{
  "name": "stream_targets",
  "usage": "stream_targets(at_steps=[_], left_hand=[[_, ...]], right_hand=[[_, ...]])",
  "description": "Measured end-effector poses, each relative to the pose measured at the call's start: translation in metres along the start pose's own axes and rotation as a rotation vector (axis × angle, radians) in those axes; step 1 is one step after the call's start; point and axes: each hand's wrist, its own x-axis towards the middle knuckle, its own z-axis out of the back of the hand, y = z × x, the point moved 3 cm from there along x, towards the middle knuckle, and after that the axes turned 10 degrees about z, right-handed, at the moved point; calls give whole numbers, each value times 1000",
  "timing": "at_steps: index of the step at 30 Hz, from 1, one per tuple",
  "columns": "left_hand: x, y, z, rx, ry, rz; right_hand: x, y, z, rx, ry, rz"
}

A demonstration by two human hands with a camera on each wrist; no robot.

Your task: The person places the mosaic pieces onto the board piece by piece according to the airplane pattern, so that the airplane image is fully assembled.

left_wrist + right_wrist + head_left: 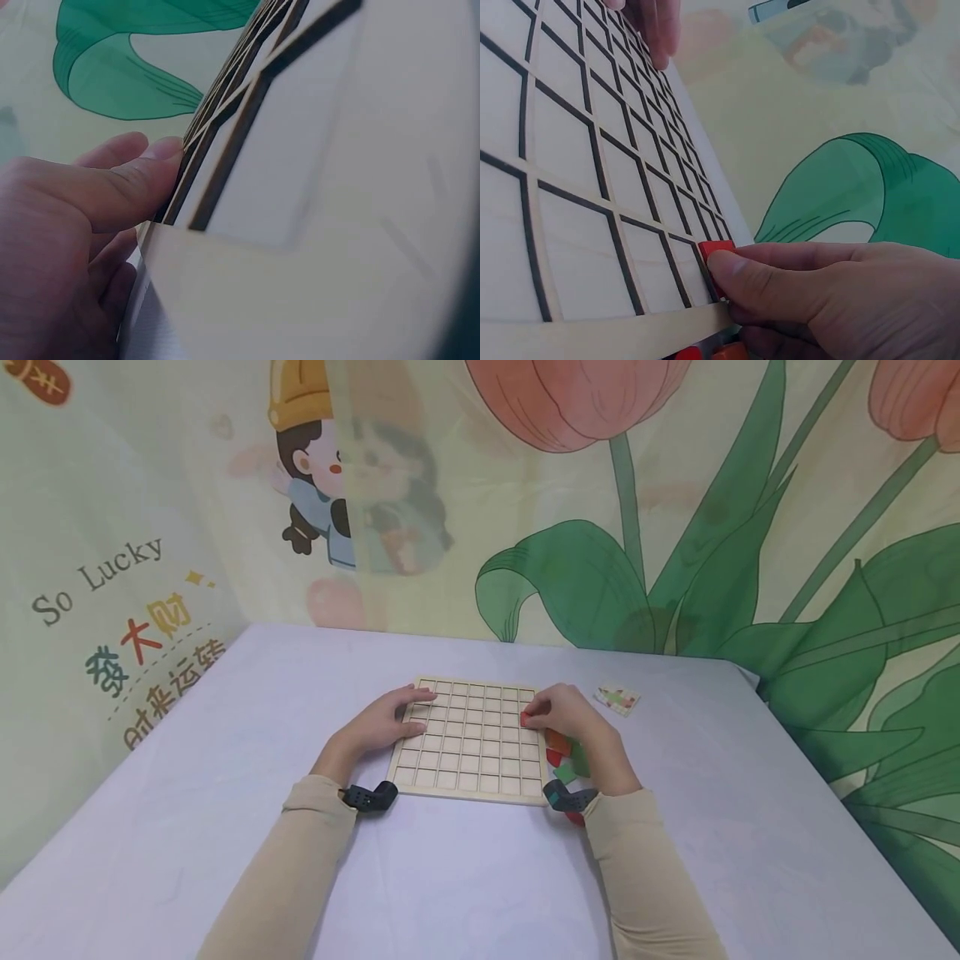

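Observation:
A pale wooden board [468,797] with a raised square grid lies on the white table. My right hand [566,710] pinches a small red square tile [718,246] between thumb and fingers, at a cell in the board's rightmost column. On the board's left edge rests my left hand [378,718], its thumb and fingers spread apart over the rim. In the left wrist view the left thumb [139,187] touches the board's edge, while other fingers lie lower beside it. Whether the tile is seated in its cell is hard to tell.
Several loose red, orange and green pieces, among them a green piece [565,773], lie right of the board, partly under my right hand and wrist. Farther back on the right sits a small patterned card [617,699]. A printed cloth backdrop [420,602] stands behind the table.

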Motion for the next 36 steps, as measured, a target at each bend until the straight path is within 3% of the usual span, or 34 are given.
stream_targets(at_steps=[7,26,36], left_hand=[[2,2,-1,13,-7,-28],[3,2,-2,22,-13,-32],[4,2,-2,20,-9,-29]], right_hand=[[-2,10,3,-93,68,24],[-5,18,6,-172,72,9],[-4,8,4,-101,51,-6]])
